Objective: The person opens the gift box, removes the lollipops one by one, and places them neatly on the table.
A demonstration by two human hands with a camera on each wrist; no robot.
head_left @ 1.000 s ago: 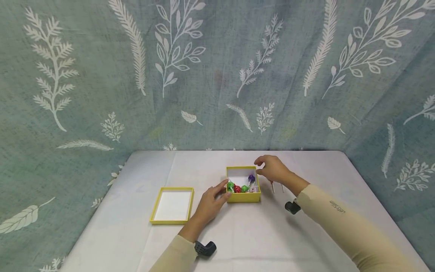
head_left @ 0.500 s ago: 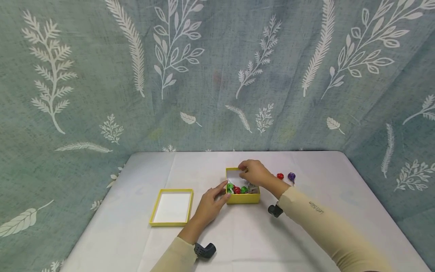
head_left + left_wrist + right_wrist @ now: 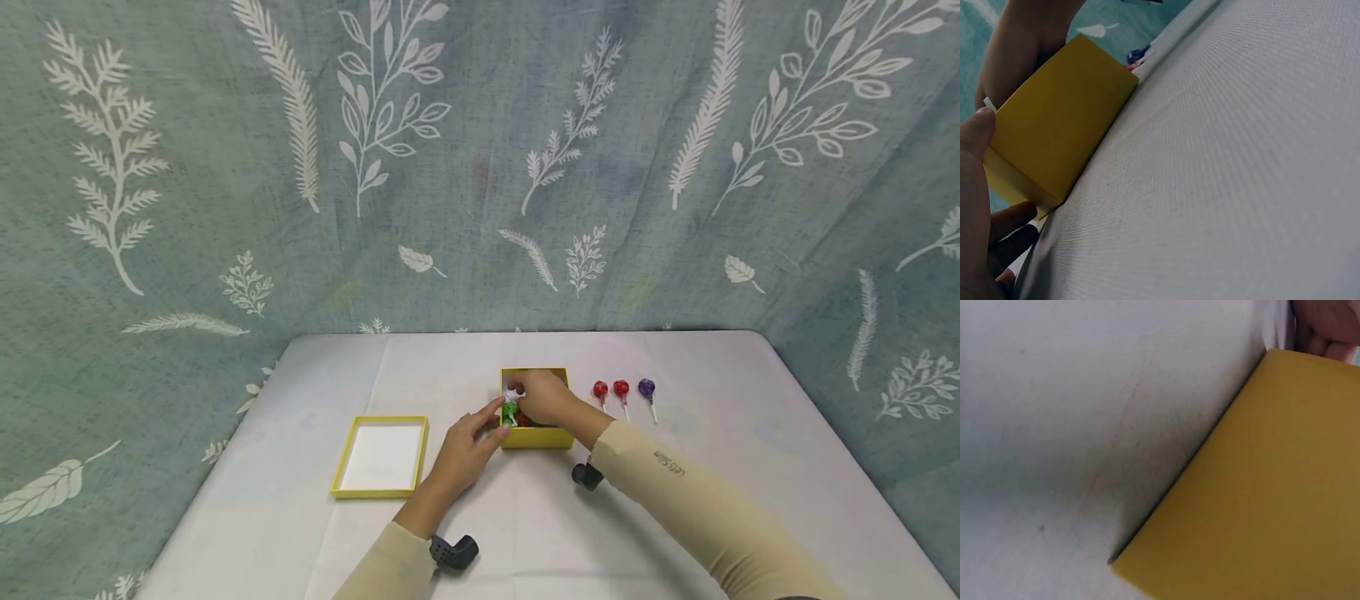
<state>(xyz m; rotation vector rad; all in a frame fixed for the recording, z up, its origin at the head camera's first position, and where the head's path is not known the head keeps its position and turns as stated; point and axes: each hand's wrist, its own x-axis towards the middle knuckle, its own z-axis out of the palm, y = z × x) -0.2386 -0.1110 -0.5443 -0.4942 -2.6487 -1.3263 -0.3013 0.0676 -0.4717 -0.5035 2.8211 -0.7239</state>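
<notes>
A small yellow box (image 3: pixel 536 438) with a white inside stands uncovered on the table. In it I see a green-wrapped lollipop (image 3: pixel 509 412) and part of a red one (image 3: pixel 522 419); my hand hides the rest. My left hand (image 3: pixel 462 450) rests against the box's left side, its thumb by the front corner and its fingers fairly straight. My right hand (image 3: pixel 546 397) reaches down into the box with bent fingers. Whether these pinch anything is hidden. In the right wrist view, the yellow box wall (image 3: pixel 1260 475) blocks sight of the right fingers.
A yellow-rimmed lid (image 3: pixel 380 457) with a white inside lies to the left. Right of the box, two red lollipops (image 3: pixel 601 390) and a purple lollipop (image 3: pixel 647 388) lie side by side, sticks towards me. A leaf-patterned cloth (image 3: pixel 465 167) hangs behind the table.
My right hand has moved left, from beside the box's right edge into the box, uncovering the lollipops on the table. The left hand and the box stay in place.
</notes>
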